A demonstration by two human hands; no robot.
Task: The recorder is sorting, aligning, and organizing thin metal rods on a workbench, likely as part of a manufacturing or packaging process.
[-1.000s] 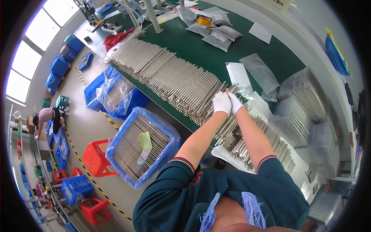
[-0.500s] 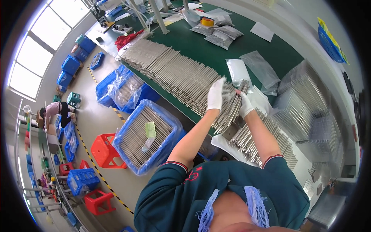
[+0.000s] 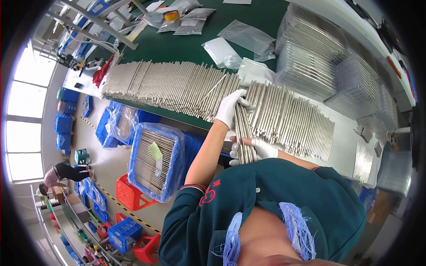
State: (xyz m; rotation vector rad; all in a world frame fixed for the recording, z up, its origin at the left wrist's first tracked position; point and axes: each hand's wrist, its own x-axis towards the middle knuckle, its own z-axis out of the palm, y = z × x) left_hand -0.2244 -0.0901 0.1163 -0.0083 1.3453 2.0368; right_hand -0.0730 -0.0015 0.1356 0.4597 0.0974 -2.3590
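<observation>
A bundle of thin silver metal rods [image 3: 242, 126] is held close to my chest, the rods pointing away from me. Gripping its far end is my left hand [image 3: 230, 107], in a white glove. My right hand [image 3: 262, 149], gloved with some fingertips bare, wraps the near part from the right. To the left, a long row of stacked rods [image 3: 164, 86] covers the green table's front edge. One rod lies slantwise on top of that row. Just right of the bundle, another row of rods [image 3: 284, 115] rests on a white surface.
Clear plastic trays [image 3: 310, 66] are stacked at the right. Plastic bags [image 3: 248, 37] and a yellow tape roll [image 3: 171, 16] lie on the green table [image 3: 146, 49]. Beside the table, a blue crate [image 3: 156, 162] holds more rods, near a red stool [image 3: 128, 193]. A person [image 3: 66, 174] bends at far left.
The bundle has come off the rows toward my chest. My right hand has shifted from its far end to its near part; my left now grips the far end. The view has turned.
</observation>
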